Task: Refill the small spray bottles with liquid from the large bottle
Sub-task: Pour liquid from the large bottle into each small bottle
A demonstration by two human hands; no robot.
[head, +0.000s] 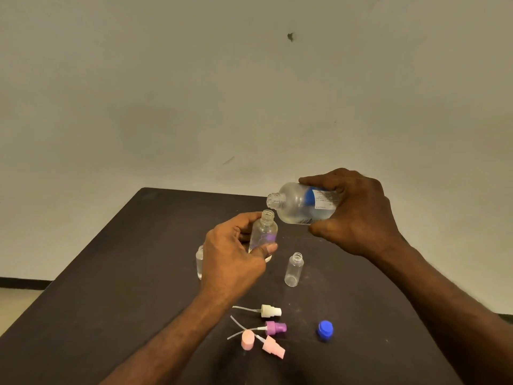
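My right hand point(358, 212) holds the large clear bottle point(298, 204) tipped on its side, its open neck pointing left just above a small bottle's mouth. That small clear bottle with a purple print point(264, 232) is upright in my left hand point(233, 251), uncapped. A second small bottle point(293, 269) stands open on the dark table point(111, 273) to the right. A third small bottle point(199, 261) stands partly hidden behind my left hand.
Near the table's front lie three spray heads with tubes: white point(270, 311), purple point(274, 328) and pink point(273, 347). A pink cap point(247, 340) and the blue cap point(324, 330) rest beside them. A plain wall rises behind the table.
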